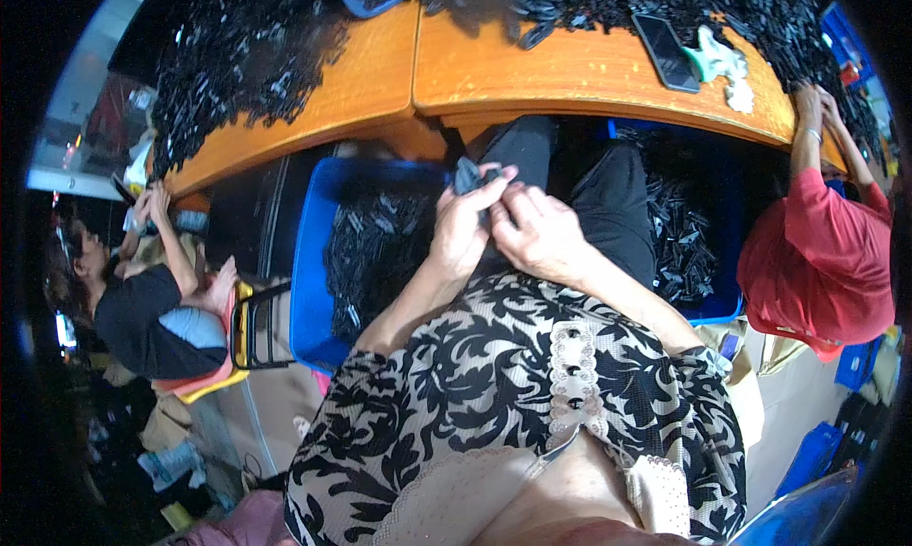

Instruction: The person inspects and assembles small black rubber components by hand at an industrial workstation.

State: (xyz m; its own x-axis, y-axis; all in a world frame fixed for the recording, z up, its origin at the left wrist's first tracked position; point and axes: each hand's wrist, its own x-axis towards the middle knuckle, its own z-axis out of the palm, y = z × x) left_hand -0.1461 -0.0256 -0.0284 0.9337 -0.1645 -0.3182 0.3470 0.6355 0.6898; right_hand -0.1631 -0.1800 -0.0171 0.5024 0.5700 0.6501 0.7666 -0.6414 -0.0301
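My left hand [462,227] is raised above my lap, its fingers closed around several small dark parts [466,178] that stick out past the thumb. Close against it, at the left thumb, my right hand [543,229] has its fingers curled and pinched together. Whatever sits between the right fingertips is hidden. Below and left of my hands, a blue bin [306,252] holds a heap of small, long black parts [375,247]. A second blue bin [719,315], right of my legs, holds more of the same black parts [679,237].
The orange wooden table [532,83] runs ahead of my knees, heaped with black parts [256,62]. On it lie a phone [665,52] and a crumpled white-and-green item [719,64]. One person [157,318] sits at left, another in red [817,261] at right, both with hands at the table.
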